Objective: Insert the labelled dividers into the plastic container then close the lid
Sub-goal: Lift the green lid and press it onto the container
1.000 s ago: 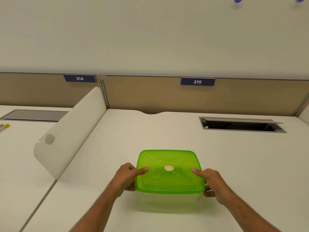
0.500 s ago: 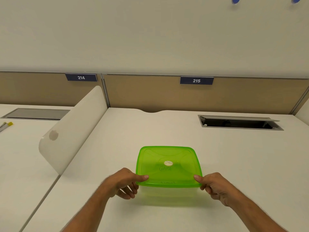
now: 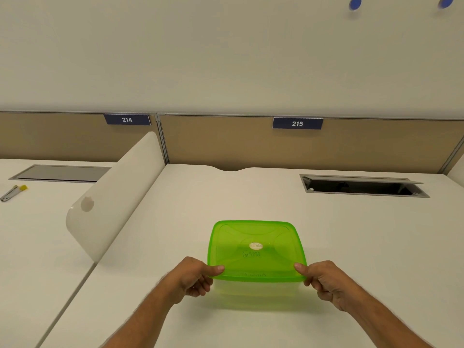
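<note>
The plastic container (image 3: pixel 256 295) sits on the white bench (image 3: pixel 351 247), near the front edge and close to the person. Its body is see-through and looks pale green. A bright green lid (image 3: pixel 256 249) lies on top of it. The lid has a small round sticker (image 3: pixel 255 245) in the middle and some handwriting just under the sticker.

Far to the left, on the next bench, lies a small metal tool with a yellow end (image 3: pixel 12 192). A white curved divider panel (image 3: pixel 113 197) stands between the two benches.

The left hand (image 3: pixel 194 278) comes in from the bottom left, with the arm stretched forward. Its thumb presses flat on top of the lid's near left corner. The other fingers curl under the lid's edge, so this hand is pinching the lid.

The right hand (image 3: pixel 326 282) comes in from the bottom right in the same way. Its thumb lies on top of the near right corner, and its fingers are tucked under the edge. It is pinching the lid too.

Behind the container, to the right, a long slot (image 3: pixel 364 188) in the bench stands open with its grey flap up. On the brown back wall are two blue number signs, 214 (image 3: pixel 127 119) and 215 (image 3: pixel 297 123).
</note>
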Demonstrator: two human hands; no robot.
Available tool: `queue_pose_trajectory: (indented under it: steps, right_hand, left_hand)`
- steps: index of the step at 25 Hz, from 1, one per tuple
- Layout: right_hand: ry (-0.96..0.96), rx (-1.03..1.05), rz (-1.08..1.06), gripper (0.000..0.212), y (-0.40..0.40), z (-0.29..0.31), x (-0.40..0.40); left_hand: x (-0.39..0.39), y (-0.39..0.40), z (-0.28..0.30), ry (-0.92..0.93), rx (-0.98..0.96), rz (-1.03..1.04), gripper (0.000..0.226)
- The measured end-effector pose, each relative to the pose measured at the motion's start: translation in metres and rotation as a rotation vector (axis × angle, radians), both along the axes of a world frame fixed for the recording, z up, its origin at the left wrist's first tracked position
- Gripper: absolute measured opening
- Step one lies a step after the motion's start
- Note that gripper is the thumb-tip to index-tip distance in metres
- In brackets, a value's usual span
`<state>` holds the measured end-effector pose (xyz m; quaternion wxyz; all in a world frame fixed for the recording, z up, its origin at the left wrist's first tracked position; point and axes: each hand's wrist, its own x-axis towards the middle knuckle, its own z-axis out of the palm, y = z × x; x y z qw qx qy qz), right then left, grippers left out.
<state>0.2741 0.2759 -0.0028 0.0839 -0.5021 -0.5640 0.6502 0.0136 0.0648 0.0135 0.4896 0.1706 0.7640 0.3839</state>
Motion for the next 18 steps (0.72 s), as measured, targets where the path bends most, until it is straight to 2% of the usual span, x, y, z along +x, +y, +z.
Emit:
queue_pose_trajectory:
  steps: [6, 11, 14, 16, 18]
  right_hand:
    - [-0.008, -0.005, -0.01, 0.049, -0.003, 0.002, -0.001]
    - [-0.119, 0.075, 0.061, 0.057, -0.009, 0.012, 0.003]
    - [-0.26, 0.368, 0.112, 0.071, -0.008, 0.019, 0.002]
    - [-0.359, 0.696, 0.064, 0.07, -0.005, 0.021, -0.004]
    - [-0.357, 0.978, 0.014, 0.064, -0.005, 0.019, -0.015]
  left_hand:
    - [0.001, 0.0, -0.002, -0.026, 0.05, 0.04, 0.048]
    - [-0.006, 0.002, 0.006, 0.09, -0.11, -0.13, 0.055]
    - [-0.012, 0.004, 0.011, 0.272, -0.139, -0.154, 0.067]
    - [-0.013, 0.01, 0.012, 0.427, -0.029, -0.1, 0.08]
    - [-0.006, 0.02, 0.012, 0.665, 0.131, -0.081, 0.089]
